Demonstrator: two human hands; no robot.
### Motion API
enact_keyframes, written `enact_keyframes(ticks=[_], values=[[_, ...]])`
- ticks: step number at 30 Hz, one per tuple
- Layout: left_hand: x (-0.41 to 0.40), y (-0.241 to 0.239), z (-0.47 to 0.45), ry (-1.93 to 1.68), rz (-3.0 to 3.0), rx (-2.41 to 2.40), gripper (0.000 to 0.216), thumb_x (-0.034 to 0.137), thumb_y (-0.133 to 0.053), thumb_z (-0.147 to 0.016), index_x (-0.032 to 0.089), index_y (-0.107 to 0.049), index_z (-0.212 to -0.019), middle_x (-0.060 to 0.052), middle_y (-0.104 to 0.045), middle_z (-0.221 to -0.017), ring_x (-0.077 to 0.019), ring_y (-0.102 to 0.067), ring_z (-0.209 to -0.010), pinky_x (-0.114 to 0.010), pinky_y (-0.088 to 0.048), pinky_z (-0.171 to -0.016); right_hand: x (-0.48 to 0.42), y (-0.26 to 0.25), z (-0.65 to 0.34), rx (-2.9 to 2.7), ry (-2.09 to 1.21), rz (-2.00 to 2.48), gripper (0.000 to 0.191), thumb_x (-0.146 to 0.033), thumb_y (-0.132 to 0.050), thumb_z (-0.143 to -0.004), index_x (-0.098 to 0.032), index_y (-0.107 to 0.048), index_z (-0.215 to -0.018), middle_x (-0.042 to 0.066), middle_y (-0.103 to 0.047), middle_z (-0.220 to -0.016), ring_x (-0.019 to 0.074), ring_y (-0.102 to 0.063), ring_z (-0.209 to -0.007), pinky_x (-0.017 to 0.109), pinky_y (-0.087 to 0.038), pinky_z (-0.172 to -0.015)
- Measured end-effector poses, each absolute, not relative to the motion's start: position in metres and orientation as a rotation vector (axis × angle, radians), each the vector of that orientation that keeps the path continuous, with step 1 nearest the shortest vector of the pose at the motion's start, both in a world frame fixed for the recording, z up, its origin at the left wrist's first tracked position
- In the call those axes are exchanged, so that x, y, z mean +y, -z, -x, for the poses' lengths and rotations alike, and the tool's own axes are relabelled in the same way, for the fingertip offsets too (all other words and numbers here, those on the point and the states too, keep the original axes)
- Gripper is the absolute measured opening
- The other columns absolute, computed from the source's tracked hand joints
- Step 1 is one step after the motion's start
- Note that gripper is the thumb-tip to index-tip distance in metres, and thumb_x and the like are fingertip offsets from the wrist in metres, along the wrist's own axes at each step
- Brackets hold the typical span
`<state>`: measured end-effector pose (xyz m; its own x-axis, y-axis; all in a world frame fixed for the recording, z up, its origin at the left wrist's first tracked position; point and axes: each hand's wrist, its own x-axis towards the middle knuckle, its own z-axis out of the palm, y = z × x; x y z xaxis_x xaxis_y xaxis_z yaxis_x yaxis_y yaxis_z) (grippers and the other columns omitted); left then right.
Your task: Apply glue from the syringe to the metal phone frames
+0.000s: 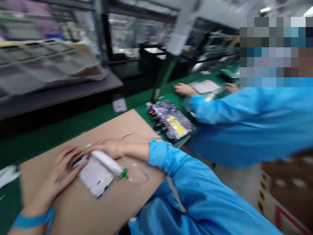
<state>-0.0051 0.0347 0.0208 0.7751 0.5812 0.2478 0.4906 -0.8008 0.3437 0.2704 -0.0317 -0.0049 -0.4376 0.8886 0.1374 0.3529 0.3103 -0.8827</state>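
Note:
My left hand (64, 169) lies with fingers spread on the left end of a small flat silvery panel (96, 178), which rests on a brown cardboard sheet (102, 209). My right hand (107, 148) is closed around a white syringe-like tube (109, 162) with a green end, its other end over the panel. A thin clear hose (140, 174) loops from the green end across the cardboard. The picture is smeared by motion.
A co-worker in a blue coat (256, 124) stands at right, both hands on a flat panel (205, 86) on the green bench (73, 127). A black unit with a yellow label (172, 122) lies between us. Grey trays (46, 68) are stacked at the upper left; cardboard boxes (286, 192) at lower right.

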Motion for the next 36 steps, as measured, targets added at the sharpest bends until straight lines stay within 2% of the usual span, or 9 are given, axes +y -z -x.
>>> enact_keyframes(ticks=[2, 4, 6, 7, 10, 15, 21, 28, 36], values=[[0.02, -0.015, 0.016, -0.446, -2.644, 0.982, 0.052, 0.065, -0.055, -0.107, 0.029, -0.078, -0.138, -0.01, -0.069, -0.155, -0.0389, -0.063, -0.153, -0.06, -0.055, -0.13, -0.046, 0.016, -0.268, -1.664, -1.108, 1.076, 0.045, -0.031, -0.09, -0.093, -0.025, -0.076, -0.136, 0.006, -0.086, -0.129, 0.0254, -0.083, -0.118, 0.039, -0.065, -0.11], [0.015, -0.01, 0.014, -0.392, -2.561, 0.963, 0.064, 0.074, -0.06, -0.105, 0.023, -0.08, -0.139, -0.016, -0.066, -0.157, -0.0412, -0.057, -0.159, -0.062, -0.047, -0.136, -0.057, 0.025, -0.27, -1.438, -1.141, 0.99, 0.068, -0.06, -0.089, -0.094, -0.024, -0.068, -0.147, 0.006, -0.085, -0.111, 0.0246, -0.082, -0.1, 0.04, -0.069, -0.098], [0.014, -0.009, 0.011, -0.401, -2.498, 0.922, 0.073, 0.08, -0.062, -0.103, 0.019, -0.081, -0.137, -0.021, -0.065, -0.156, -0.0433, -0.054, -0.16, -0.066, -0.044, -0.137, -0.066, 0.028, -0.275, -1.383, -1.206, 0.946, 0.076, -0.075, -0.074, -0.1, -0.025, -0.061, -0.155, 0.004, -0.081, -0.1, 0.0212, -0.077, -0.081, 0.037, -0.068, -0.08], [0.013, -0.008, 0.01, -0.4, -2.477, 0.895, 0.075, 0.082, -0.064, -0.102, 0.017, -0.08, -0.136, -0.022, -0.064, -0.156, -0.0436, -0.053, -0.16, -0.066, -0.043, -0.137, -0.068, 0.027, -0.276, -1.355, -1.241, 0.943, 0.076, -0.08, -0.068, -0.102, -0.025, -0.061, -0.154, 0.004, -0.08, -0.097, 0.0202, -0.075, -0.076, 0.035, -0.065, -0.072], [0.009, -0.005, 0.01, -0.421, -2.461, 0.836, 0.076, 0.086, -0.077, -0.091, 0.021, -0.08, -0.131, -0.019, -0.064, -0.157, -0.0415, -0.053, -0.159, -0.062, -0.044, -0.136, -0.074, 0.021, -0.275, -1.162, -1.243, 1.064, 0.073, -0.091, -0.07, -0.092, -0.025, -0.075, -0.124, 0.001, -0.071, -0.076, 0.0176, -0.064, -0.059, 0.032, -0.055, -0.053], [0.007, 0.005, 0.01, -0.515, -2.483, 0.739, 0.076, 0.086, -0.085, -0.085, 0.022, -0.082, -0.125, -0.019, -0.066, -0.154, -0.0463, -0.051, -0.159, -0.068, -0.041, -0.135, -0.078, 0.015, -0.261, -1.233, -1.241, 1.148, 0.067, -0.09, -0.08, -0.085, -0.027, -0.076, -0.108, 0.0, -0.072, -0.069, 0.0197, -0.068, -0.059, 0.034, -0.058, -0.055], [0.003, 0.006, 0.005, -0.461, -2.499, 0.693, 0.077, 0.087, -0.085, -0.084, 0.026, -0.083, -0.131, -0.017, -0.064, -0.16, -0.0498, -0.042, -0.167, -0.074, -0.031, -0.138, -0.083, 0.017, -0.254, -1.547, -0.982, 1.252, 0.047, -0.066, -0.09, -0.088, -0.025, -0.079, -0.109, 0.008, -0.086, -0.096, 0.0221, -0.08, -0.077, 0.035, -0.064, -0.068], [-0.001, 0.011, 0.0, -0.509, -2.528, 0.681, 0.074, 0.083, -0.089, -0.084, 0.025, -0.084, -0.129, -0.018, -0.065, -0.16, -0.0506, -0.042, -0.168, -0.071, -0.029, -0.14, -0.086, 0.013, -0.252, -1.623, -0.824, 1.349, 0.026, -0.046, -0.09, -0.085, -0.025, -0.079, -0.097, 0.004, -0.084, -0.086, 0.0188, -0.075, -0.069, 0.03, -0.058, -0.061], [-0.001, 0.011, -0.002, -0.499, -2.505, 0.699, 0.076, 0.087, -0.088, -0.082, 0.027, -0.084, -0.13, -0.016, -0.065, -0.16, -0.049, -0.042, -0.168, -0.071, -0.027, -0.141, -0.087, 0.01, -0.251, -1.656, -0.803, 1.352, 0.024, -0.043, -0.088, -0.086, -0.026, -0.079, -0.099, 0.004, -0.083, -0.088, 0.0178, -0.072, -0.069, 0.03, -0.059, -0.063]])
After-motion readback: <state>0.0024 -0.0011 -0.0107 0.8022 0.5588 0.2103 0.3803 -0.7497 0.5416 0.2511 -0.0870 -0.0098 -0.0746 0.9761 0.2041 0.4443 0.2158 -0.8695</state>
